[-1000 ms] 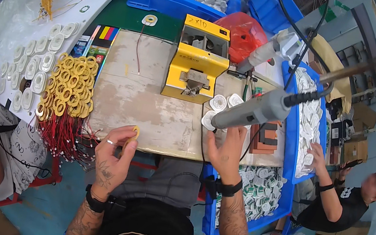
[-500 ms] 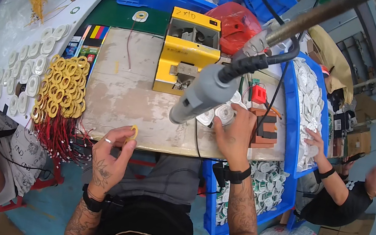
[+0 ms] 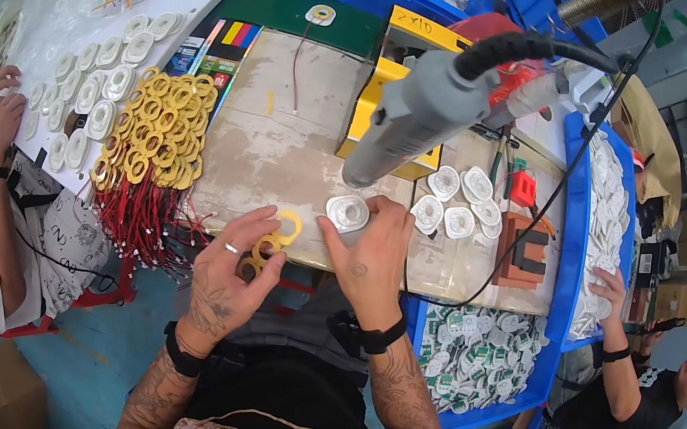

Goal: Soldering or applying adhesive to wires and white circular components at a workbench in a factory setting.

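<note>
1. Bare tabletop (image 3: 280, 157) is lying open between the yellow ring pile (image 3: 162, 123) and the yellow machine (image 3: 370, 100), giving the left hand (image 3: 236, 274) passage forward; a thin wire (image 3: 295, 68) is crossing its far part.
2. The grey cylindrical tool (image 3: 422, 109) is hanging ahead of the right hand (image 3: 368, 256), obstructing the machine.
3. Loose white discs (image 3: 459, 222) and a brown block (image 3: 521, 262) are crowding the right side.

Yellow rings (image 3: 276, 239) and a white piece (image 3: 347, 212)
The rings overlap in a slanting row, seven o'clock to one; the white piece, rounded-square with a circular centre, sits apart at their two o'clock.
</note>
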Demonstrator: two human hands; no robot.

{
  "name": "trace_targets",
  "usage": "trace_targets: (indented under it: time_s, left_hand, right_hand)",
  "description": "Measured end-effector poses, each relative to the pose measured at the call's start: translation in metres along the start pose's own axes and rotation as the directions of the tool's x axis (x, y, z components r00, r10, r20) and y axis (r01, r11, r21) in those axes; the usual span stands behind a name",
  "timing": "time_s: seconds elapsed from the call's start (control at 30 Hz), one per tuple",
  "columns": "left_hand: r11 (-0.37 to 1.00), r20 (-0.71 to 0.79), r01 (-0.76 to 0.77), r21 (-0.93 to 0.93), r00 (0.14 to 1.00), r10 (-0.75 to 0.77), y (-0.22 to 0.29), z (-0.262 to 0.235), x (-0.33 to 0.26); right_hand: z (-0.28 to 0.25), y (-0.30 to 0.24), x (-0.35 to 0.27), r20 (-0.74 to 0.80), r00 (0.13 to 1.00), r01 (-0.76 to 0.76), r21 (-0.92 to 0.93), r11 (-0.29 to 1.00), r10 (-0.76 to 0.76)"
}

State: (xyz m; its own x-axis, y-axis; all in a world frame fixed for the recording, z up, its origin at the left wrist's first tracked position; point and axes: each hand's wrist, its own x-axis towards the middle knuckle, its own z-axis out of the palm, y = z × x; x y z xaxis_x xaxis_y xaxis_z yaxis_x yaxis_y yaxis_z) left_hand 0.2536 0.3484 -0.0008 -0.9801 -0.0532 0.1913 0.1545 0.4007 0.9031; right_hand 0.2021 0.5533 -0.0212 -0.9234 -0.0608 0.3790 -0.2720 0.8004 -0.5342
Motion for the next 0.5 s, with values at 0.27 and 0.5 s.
trace_targets:
  time_s: [0.27,0.5]
  left_hand:
    - [0.919,0.077,-0.328,0.218,0.945,0.318,0.000,0.008,0.018]
    - [0.818,0.167,-0.458,0.348,0.889,0.427,-0.007,0.049,0.047]
  right_hand:
    - [-0.056,-0.015,0.012,-0.289,0.957,0.077,0.279,0.957,0.007]
    - [-0.054,-0.025,0.056,-0.391,0.917,0.188,0.591,0.785,0.075]
